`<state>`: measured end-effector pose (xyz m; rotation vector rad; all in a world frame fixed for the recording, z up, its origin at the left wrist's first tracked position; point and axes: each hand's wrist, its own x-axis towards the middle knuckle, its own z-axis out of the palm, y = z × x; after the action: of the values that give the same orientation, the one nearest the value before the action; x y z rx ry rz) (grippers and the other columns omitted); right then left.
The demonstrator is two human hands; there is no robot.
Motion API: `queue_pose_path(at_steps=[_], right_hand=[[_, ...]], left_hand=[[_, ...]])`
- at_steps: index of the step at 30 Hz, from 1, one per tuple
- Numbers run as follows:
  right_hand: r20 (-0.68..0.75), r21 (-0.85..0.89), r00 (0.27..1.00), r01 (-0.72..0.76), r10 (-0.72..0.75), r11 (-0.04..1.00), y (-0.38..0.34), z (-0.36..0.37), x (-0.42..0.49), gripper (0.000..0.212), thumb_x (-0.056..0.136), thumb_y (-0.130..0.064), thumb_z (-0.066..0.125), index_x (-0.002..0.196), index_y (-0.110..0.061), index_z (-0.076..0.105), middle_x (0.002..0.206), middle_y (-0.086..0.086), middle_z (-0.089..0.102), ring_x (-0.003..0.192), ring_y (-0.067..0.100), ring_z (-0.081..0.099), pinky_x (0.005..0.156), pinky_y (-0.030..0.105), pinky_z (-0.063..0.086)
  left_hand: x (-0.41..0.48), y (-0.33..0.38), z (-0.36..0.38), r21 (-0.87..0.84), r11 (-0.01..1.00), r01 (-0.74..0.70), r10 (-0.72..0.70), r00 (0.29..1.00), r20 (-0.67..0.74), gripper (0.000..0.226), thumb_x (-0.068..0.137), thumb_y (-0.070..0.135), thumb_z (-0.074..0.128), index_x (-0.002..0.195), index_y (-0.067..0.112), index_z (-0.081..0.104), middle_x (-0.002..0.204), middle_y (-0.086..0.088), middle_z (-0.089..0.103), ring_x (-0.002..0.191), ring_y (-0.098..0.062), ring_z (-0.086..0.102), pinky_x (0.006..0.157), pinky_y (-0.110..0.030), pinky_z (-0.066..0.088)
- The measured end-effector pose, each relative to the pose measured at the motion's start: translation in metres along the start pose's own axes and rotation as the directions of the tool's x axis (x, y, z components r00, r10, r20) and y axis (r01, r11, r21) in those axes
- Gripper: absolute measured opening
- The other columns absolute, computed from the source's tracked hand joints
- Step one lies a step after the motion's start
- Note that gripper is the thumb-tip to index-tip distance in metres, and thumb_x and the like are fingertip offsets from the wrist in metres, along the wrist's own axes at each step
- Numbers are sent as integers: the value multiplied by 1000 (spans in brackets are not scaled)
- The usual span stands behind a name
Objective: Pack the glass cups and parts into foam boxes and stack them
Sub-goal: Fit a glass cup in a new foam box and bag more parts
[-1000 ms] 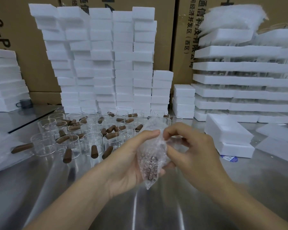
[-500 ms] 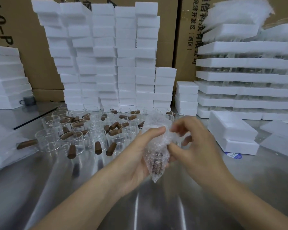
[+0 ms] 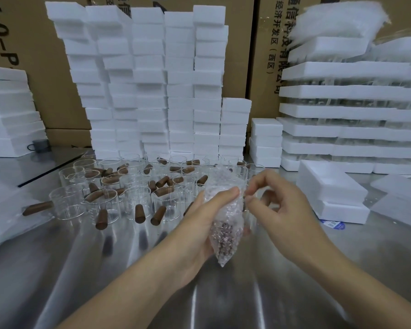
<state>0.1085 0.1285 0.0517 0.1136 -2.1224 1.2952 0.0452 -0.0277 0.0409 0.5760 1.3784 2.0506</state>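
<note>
Two hands are working one bubble-wrap bag (image 3: 230, 210) above the counter (image 3: 271, 300).
Your left hand (image 3: 199, 224) is grasping the bag at mid-height, its fingers curled round it; your right hand (image 3: 287, 205) is pinching the upper edge. The bag is sagging, seemingly soft and light, around small brownish parts (image 3: 223, 233) pooled low, so support it beneath them. Glass cups (image 3: 138, 198) with brown cylindrical handles are standing behind, likely brittle; rigid white foam boxes (image 3: 332, 186) are waiting at your right.

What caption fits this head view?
Near glass cups, the left hand holds a bubble bag of small parts while the right hand pinches its edge.
</note>
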Motion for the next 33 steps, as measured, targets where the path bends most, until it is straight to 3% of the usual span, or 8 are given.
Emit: queue_pose_path(at_steps=[5, 8, 12, 15, 20, 25, 29, 33], right_hand=[[63, -115, 996, 72, -65, 991, 5, -8, 7, 44, 91, -25, 68, 130, -43, 66, 129, -24, 66, 119, 3, 61, 93, 27, 53], [57, -103, 996, 75, -70, 992, 7, -6, 7, 36, 93, -10, 70, 118, -35, 78, 115, -18, 76, 109, 12, 70, 91, 37, 57], [4, -29, 996, 84, -84, 996, 6, -5, 6, 42, 93, -2, 71, 101, -43, 82, 98, -14, 79, 92, 12, 72, 70, 22, 56], [-27, 20, 999, 34, -34, 999, 8, -9, 11, 43, 89, -2, 73, 102, -42, 81, 98, -12, 80, 91, 14, 73, 76, 33, 61], [-149, -100, 988, 19, -34, 995, 22, -13, 20, 40, 93, -19, 76, 123, -42, 65, 118, -23, 68, 114, 1, 62, 90, 26, 50], [-348, -712, 937, -289, 36, 640, 67, -70, 36, 58, 93, -39, 72, 146, -24, 55, 155, 5, 47, 147, 31, 30, 117, 50, 29], [-438, -771, 872, -490, 220, 406, 99, -101, 32, 61, 93, -51, 68, 146, -22, 59, 157, 8, 48, 150, 34, 31, 122, 54, 22], [-410, -799, 897, -441, 165, 408, 96, -109, 36, 41, 90, -42, 72, 127, -23, 73, 139, 5, 65, 134, 36, 51, 111, 53, 35]], left_hand=[[-4, 12, -8, 47, 994, 95, -100, 987, 128, 43, 91, 41, 79, 126, 15, 77, 106, -13, 78, 73, -20, 73, 65, -28, 59], [-3, 13, -12, 67, 991, 112, -122, 978, 170, 50, 89, 41, 79, 132, 16, 74, 115, -15, 76, 88, -23, 72, 73, -33, 60], [1, 13, -18, 164, 983, 87, -128, 956, 262, 57, 96, 52, 68, 146, 26, 65, 145, -14, 67, 129, -37, 64, 108, -47, 47], [4, 11, -20, 173, 981, 87, -121, 973, 195, 65, 90, 50, 74, 146, 20, 63, 145, -26, 62, 116, -35, 62, 105, -50, 41], [8, 7, -22, 10, 1000, 7, -7, 999, 36, 65, 78, 31, 87, 138, 22, 66, 122, -12, 79, 97, -24, 75, 80, -32, 62], [12, 10, -29, -129, 991, -21, 15, 999, -50, 76, 68, 16, 94, 138, 6, 64, 122, -15, 79, 106, -26, 79, 84, -31, 64], [12, 12, -30, -61, 998, 6, -10, 998, -70, 51, 52, 33, 105, 98, 20, 89, 113, -4, 80, 90, -15, 66, 65, -26, 58], [10, 18, -28, -68, 998, 1, -11, 990, -140, 63, 53, 41, 103, 109, 17, 85, 110, -9, 80, 75, -15, 64, 53, -24, 49]])
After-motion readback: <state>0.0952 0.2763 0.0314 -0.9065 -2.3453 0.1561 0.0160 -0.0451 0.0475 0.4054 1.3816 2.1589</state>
